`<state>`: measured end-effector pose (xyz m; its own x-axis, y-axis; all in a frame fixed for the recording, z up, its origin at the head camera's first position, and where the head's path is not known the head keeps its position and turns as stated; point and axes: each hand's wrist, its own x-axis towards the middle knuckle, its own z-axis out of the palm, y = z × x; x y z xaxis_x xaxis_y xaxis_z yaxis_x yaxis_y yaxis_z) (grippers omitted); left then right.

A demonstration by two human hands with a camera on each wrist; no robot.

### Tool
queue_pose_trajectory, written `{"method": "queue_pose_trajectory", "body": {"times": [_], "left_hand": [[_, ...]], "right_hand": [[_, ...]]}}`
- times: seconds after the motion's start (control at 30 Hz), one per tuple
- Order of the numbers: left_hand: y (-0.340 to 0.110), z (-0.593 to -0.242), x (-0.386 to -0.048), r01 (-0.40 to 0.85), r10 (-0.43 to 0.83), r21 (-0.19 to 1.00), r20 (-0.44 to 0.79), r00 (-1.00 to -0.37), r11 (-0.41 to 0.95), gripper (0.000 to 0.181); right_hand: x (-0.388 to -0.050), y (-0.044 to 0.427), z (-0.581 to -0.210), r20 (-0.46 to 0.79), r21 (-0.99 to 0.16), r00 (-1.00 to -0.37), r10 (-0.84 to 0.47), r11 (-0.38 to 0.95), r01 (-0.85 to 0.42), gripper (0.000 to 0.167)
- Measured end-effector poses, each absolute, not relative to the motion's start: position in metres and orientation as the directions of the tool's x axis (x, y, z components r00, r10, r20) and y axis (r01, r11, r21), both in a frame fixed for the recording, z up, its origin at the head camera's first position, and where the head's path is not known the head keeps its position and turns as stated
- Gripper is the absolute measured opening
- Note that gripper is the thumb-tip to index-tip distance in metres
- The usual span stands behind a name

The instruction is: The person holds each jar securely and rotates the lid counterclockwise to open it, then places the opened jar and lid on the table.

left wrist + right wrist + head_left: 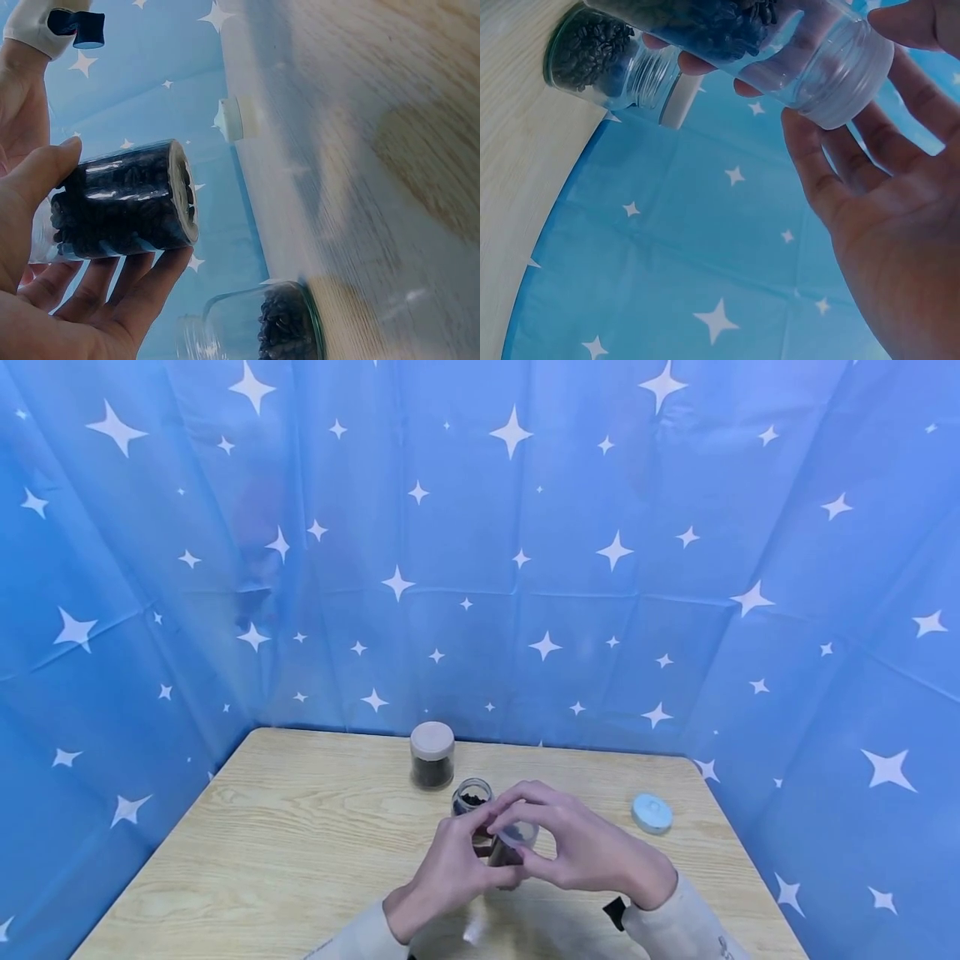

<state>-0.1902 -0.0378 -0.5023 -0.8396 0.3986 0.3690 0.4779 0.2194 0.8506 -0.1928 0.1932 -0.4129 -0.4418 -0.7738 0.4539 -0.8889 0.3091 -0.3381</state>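
Observation:
My left hand [453, 860] grips the body of a clear jar [127, 202], fingers below and thumb on the other side. Dark, bean-like pieces fill its lower part, and it is lifted off the table. My right hand [900, 202] holds the clear, threaded top end of the same jar, thumb on one side and fingers on the other. Whether a clear lid sits there, I cannot tell. Just beyond the hands stands an open glass jar [472, 792] with dark pieces inside, partly hidden by the left hand.
A jar with a pale lid [432, 756] and dark contents stands near the table's back edge. To the right lies a light blue lid [651, 812]. Behind the wooden table [300, 827] hangs a blue curtain [465, 527] with white stars.

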Motion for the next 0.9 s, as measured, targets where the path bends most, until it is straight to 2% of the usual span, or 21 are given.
{"method": "queue_pose_trajectory", "body": {"times": [0.23,0.43,0.77,0.9], "left_hand": [[-0.036,-0.501,-0.190,0.486,0.386,0.843,0.379,-0.841,0.230,0.056],[-0.037,-0.502,-0.189,0.478,0.382,0.847,0.372,-0.846,0.232,0.061],[-0.037,-0.503,-0.191,0.465,0.380,0.860,0.367,-0.849,0.210,0.044],[-0.038,-0.501,-0.191,0.460,0.373,0.860,0.362,-0.854,0.220,0.045]], "right_hand": [[-0.192,0.196,-0.411,0.427,-0.349,-0.477,-0.768,0.346,-0.871,0.043],[-0.192,0.194,-0.411,0.449,-0.326,-0.498,-0.742,0.383,-0.864,0.051],[-0.185,0.184,-0.415,0.506,-0.306,-0.615,-0.605,0.541,-0.784,0.047],[-0.181,0.175,-0.420,0.527,-0.308,-0.656,-0.540,0.598,-0.740,0.047]]}}
